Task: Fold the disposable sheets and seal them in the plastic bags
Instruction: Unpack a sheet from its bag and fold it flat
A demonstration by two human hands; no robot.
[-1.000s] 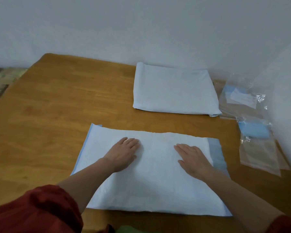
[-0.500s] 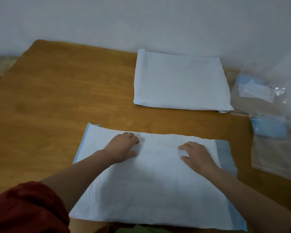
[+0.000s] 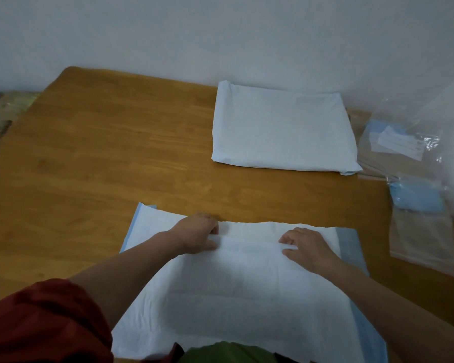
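On the sheet [image 3: 233, 297], curled fingers [image 3: 212, 227] pinch its far edge.

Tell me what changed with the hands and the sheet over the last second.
The left hand and right hand, flat a second ago, slid toward the far edge of the sheet and now curl their fingers, pinching it. The folded stack, the plastic bags and the table stayed put.

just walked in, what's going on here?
A person is folding a disposable sheet on the wooden table. The left hand and right hand both pinch it near its far edge. A folded sheet lies farther back, with plastic bags at the right. This sheet is not yet bagged.
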